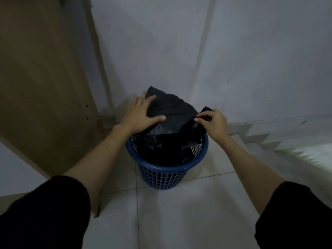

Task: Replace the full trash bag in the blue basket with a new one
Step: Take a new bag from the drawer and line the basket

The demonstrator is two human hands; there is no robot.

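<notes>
Your blue basket point(167, 166) stands on the tiled floor point(179, 212), close to the wall corner, with a brown board point(45, 87) leaning just to its left. A black trash bag point(170, 112) sits over the basket's mouth, its upper part rising above the rim and its lower part dropping into the dark interior. Your left hand point(142, 114) lies flat on the bag's left side above the rim, fingers spread and straight, pressing rather than gripping. Your right hand point(212, 121) is over the basket's right rim, thumb and fingertips pinching a fold of the bag's edge. Whether this is the full bag being gathered or a fresh one being spread cannot be told for certain; the film looks thin, flat and creased, and bare mesh shows inside the right wall, which suggests a new liner not yet seated. No second bag is visible near the basket. Judged so: removal is likely done, fitting is under way. What is left: open the mouth, push the bag down inside, and fold its edge over the rim all the way round.
</notes>
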